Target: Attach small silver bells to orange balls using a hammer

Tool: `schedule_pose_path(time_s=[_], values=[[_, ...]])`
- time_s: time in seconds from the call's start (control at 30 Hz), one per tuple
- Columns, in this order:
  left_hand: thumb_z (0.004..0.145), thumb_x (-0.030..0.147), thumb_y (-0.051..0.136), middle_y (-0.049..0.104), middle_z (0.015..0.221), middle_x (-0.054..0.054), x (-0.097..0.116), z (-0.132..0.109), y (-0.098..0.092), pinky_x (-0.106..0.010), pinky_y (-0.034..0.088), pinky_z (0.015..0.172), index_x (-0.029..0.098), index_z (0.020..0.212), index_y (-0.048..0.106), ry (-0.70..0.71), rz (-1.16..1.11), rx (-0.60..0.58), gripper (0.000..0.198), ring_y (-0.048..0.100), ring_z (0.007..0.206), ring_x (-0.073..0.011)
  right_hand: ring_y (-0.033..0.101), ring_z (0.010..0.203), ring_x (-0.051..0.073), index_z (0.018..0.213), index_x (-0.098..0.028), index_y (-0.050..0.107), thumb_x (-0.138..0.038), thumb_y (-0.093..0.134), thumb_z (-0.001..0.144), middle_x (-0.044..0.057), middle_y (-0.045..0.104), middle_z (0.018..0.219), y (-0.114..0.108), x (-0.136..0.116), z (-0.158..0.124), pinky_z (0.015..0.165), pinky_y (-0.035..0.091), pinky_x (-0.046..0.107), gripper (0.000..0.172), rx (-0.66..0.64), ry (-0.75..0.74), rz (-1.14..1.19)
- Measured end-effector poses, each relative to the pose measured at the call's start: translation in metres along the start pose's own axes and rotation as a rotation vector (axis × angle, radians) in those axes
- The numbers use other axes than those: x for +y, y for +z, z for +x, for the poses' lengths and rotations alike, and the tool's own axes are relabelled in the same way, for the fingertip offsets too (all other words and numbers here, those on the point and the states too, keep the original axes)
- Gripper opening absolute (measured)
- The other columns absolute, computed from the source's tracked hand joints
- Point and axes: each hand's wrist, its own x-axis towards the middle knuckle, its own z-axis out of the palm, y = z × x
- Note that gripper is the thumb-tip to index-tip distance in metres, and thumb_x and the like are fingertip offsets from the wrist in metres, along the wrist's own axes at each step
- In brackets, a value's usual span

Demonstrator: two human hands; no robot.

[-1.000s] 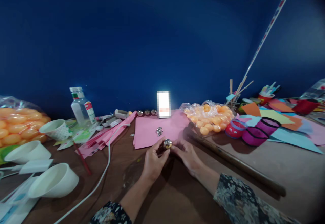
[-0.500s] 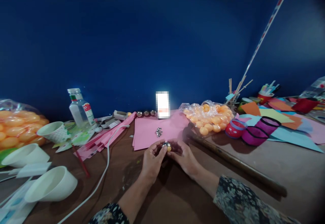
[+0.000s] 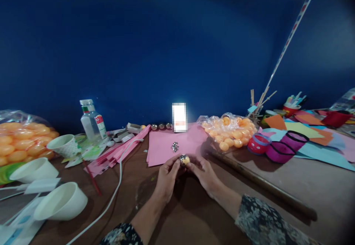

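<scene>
Both my hands pinch one small ball [image 3: 184, 160] just above the brown table [image 3: 318, 185]. The ball is orange with shiny silver pieces stuck over part of it. My left hand [image 3: 168, 178] grips it from the left with fingers curled, and my right hand [image 3: 203, 173] holds it from the right. Just beyond lies a pink paper sheet [image 3: 166, 143] with a small heap of silver pieces [image 3: 174, 147] on it. Three silver-covered balls [image 3: 161, 126] stand in a row at the back of the sheet.
A bag of orange balls [image 3: 230, 132] lies right of the sheet, another bag [image 3: 22, 143] far left. White cups [image 3: 59, 202], a clear bottle [image 3: 91, 121], a white cable [image 3: 118, 178] and pink strips [image 3: 116, 150] are left. A dark stick [image 3: 260, 182], ring-shaped tubs [image 3: 280, 150] and coloured paper [image 3: 313, 141] are right.
The ball has turned between my fingers, so more of its orange side shows now. Both hands stay in about the same spot. The camera tilted slightly.
</scene>
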Motion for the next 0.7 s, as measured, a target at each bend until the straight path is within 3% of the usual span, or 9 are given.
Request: schedule_pose_path(time_s=[0.37,0.7], values=[[0.068,0.034,0.065,0.066,0.093,-0.008,0.0034,-0.0018,0.0021,-0.028,0.05,0.075,0.014,0.097,0.061,0.012,0.046,-0.007,0.035,0.063,0.079,-0.0148,0.058,0.092,0.02,0.102,-0.019,0.059,-0.035,0.061,0.074,0.005,0.064,0.098,0.0015,-0.0017,-0.0015,0.083,0.045,0.033,0.032,-0.041,-0.083,-0.064],[0.068,0.029,0.065,0.067,0.093,-0.007,0.007,-0.0037,0.002,-0.028,0.048,0.077,0.014,0.098,0.059,0.022,0.082,-0.069,0.034,0.062,0.082,-0.0159,0.059,0.091,0.02,0.096,-0.018,0.058,-0.035,0.068,0.068,0.006,0.064,0.097,-0.0009,0.0008,-0.0019,0.082,0.046,0.033,0.034,-0.027,-0.03,-0.033]])
